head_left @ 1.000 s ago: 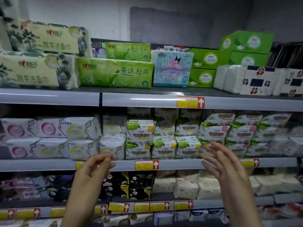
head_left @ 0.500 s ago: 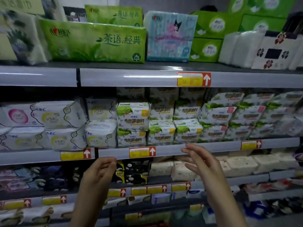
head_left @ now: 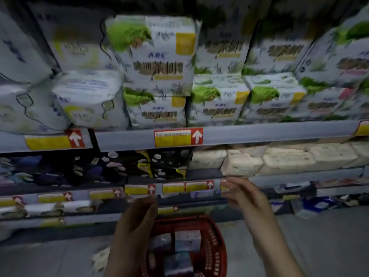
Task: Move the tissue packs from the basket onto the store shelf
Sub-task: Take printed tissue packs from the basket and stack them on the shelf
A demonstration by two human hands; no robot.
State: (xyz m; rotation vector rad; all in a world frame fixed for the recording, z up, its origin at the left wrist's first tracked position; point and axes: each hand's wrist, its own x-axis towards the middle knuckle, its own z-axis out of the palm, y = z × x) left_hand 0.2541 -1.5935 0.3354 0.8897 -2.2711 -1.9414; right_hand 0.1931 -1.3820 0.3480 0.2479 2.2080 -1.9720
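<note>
The grey metal store shelf (head_left: 259,134) fills the far view in flat tiers, stacked with soft, glossy plastic-wrapped packs; blur hides their number. Low and near sits one red plastic basket (head_left: 215,246) with slotted walls, holding at least two boxy, pale-blue tissue packs (head_left: 187,239). Two hands hover above it, the left hand (head_left: 135,218) and the right hand (head_left: 245,198), fingers released, gently bent, grasping nothing.
</note>
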